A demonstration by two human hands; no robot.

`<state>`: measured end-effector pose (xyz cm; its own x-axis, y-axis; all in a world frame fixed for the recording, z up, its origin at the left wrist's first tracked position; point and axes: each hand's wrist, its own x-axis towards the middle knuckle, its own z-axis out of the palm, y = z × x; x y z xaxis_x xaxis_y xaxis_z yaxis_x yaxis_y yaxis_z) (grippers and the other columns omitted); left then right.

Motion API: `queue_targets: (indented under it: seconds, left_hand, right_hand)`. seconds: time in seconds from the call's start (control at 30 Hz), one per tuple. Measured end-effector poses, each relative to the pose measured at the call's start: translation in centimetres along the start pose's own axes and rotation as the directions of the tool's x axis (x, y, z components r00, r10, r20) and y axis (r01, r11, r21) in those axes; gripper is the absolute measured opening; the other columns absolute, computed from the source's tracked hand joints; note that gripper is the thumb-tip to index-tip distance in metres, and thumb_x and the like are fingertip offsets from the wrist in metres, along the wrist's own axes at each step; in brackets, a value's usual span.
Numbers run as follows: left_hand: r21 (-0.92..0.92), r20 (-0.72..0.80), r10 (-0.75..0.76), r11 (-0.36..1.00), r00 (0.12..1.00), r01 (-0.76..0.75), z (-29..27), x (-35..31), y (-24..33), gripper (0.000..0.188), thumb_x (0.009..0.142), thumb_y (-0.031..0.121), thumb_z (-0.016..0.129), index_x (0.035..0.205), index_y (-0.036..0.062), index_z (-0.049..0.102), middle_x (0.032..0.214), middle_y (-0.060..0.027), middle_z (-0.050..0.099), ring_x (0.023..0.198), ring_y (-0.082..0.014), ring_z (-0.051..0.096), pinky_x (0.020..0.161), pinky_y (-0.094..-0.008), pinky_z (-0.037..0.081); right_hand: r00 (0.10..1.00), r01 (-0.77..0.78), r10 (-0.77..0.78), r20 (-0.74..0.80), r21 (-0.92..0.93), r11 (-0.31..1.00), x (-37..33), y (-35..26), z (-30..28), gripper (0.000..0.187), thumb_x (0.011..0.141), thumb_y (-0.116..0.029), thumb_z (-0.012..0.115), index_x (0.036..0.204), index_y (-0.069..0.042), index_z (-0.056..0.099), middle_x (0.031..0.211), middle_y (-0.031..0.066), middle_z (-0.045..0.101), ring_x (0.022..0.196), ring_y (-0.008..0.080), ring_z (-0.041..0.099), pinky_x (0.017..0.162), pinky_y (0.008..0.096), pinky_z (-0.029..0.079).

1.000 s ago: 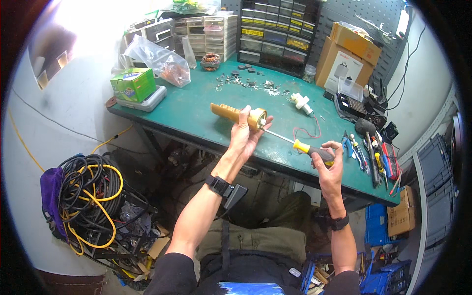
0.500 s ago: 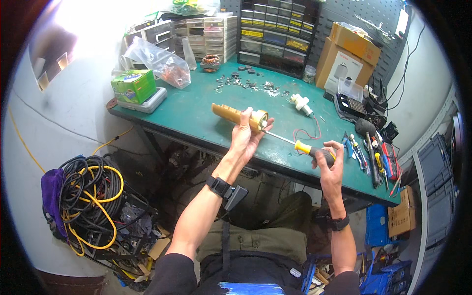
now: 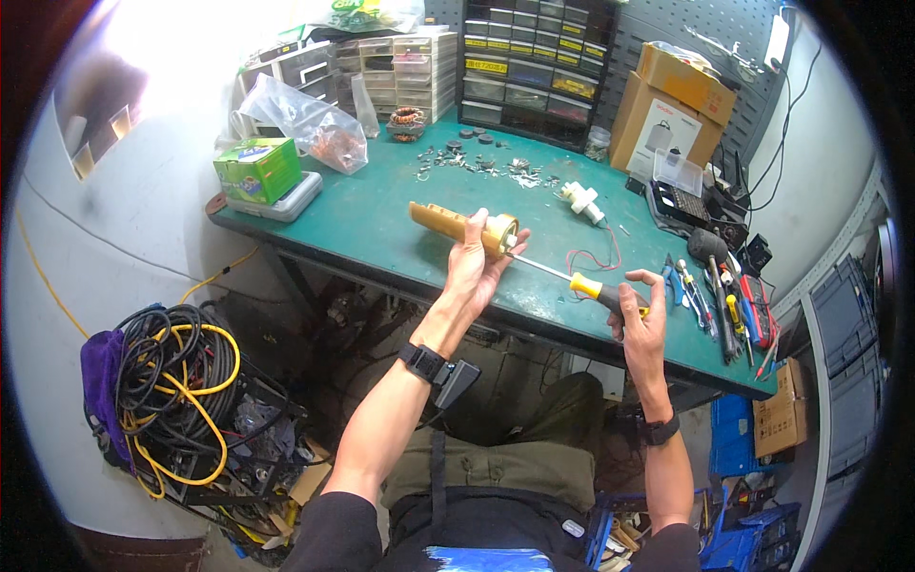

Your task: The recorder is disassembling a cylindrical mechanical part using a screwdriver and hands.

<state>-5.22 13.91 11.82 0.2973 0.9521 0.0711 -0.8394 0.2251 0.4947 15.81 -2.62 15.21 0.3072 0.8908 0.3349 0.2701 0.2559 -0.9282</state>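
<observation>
My left hand (image 3: 474,255) is wrapped round a tan, elongated device housing (image 3: 446,221) with a round end that faces right. In my right hand (image 3: 640,310) is a screwdriver (image 3: 586,284) with a yellow and black handle. Its long metal shaft points left, and the tip meets the round end of the housing; the exact contact spot is too small to make out. Both things are held above the front part of the green workbench (image 3: 381,205). Beyond them on the bench lies a white plastic part (image 3: 581,202) with thin red and dark wires.
Small loose parts (image 3: 486,164) are scattered at the bench's back. Pliers, a mallet (image 3: 707,248) and a red meter (image 3: 760,310) lie at the right. A green box (image 3: 257,172) sits on a grey case at the left. Coiled cables (image 3: 181,391) are heaped at lower left.
My right hand's fingers have shifted round the screwdriver handle, and the hand has turned slightly. The left hand and the housing stay nearly where they were.
</observation>
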Motion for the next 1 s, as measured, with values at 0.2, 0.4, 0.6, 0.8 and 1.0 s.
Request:
queue_targets:
  seconds: [0.2,0.4,0.6,0.8,1.0]
  left_hand:
    - [-0.012,-0.001,-0.007,1.000,1.000,0.007,0.3,-0.1,0.0,0.054,0.097,0.040,0.071,0.124,0.0007,0.047,0.115,-0.0164,0.063,0.109,-0.0402,0.069,0.102,-0.0514,0.058]
    - [0.019,-0.022,0.034,0.999,0.999,-0.033,0.2,-0.1,-0.1,0.052,0.098,0.039,0.070,0.122,-0.0024,0.049,0.115,-0.0182,0.064,0.110,-0.0414,0.069,0.100,-0.0512,0.059]
    - [-0.002,-0.039,0.016,1.000,0.999,-0.017,0.2,0.0,-0.1,0.051,0.098,0.039,0.070,0.121,-0.0026,0.051,0.115,-0.0186,0.064,0.109,-0.0403,0.069,0.099,-0.0502,0.060]
    - [-0.026,-0.039,0.008,1.000,0.999,-0.009,0.3,0.1,-0.2,0.052,0.098,0.039,0.070,0.121,-0.0028,0.051,0.115,-0.0184,0.065,0.110,-0.0404,0.069,0.098,-0.0498,0.060]
    - [-0.038,-0.018,0.008,0.999,1.000,-0.009,0.0,-0.1,0.1,0.052,0.098,0.040,0.071,0.122,-0.0017,0.051,0.115,-0.0178,0.065,0.109,-0.0407,0.070,0.098,-0.0494,0.061]
  right_hand:
    - [0.952,0.307,-0.308,-0.003,-0.053,0.950,0.0,1.1,0.1,0.029,0.106,-0.019,0.059,0.129,-0.008,0.045,0.089,0.0052,0.059,0.072,0.0078,0.056,0.062,0.0217,0.044]
    - [0.999,0.042,-0.041,0.012,-0.005,0.999,-0.1,-0.1,0.0,0.028,0.105,-0.015,0.059,0.128,-0.008,0.046,0.093,0.0066,0.057,0.076,0.0089,0.057,0.067,0.0225,0.045]
    - [0.976,0.212,-0.213,-0.044,-0.025,0.977,-0.2,1.2,0.5,0.028,0.107,-0.024,0.059,0.127,-0.009,0.047,0.082,0.0026,0.056,0.063,0.0071,0.053,0.054,0.0224,0.040]
    - [0.989,0.151,-0.151,-0.006,0.006,0.989,-0.1,1.3,0.3,0.028,0.107,-0.022,0.059,0.128,-0.009,0.047,0.084,0.0030,0.056,0.063,0.0070,0.052,0.054,0.0222,0.041]
    - [0.978,0.205,-0.206,0.028,0.032,0.978,-0.1,0.1,0.3,0.033,0.104,-0.013,0.062,0.131,-0.008,0.045,0.091,0.0039,0.055,0.074,0.0083,0.055,0.066,0.0223,0.045]
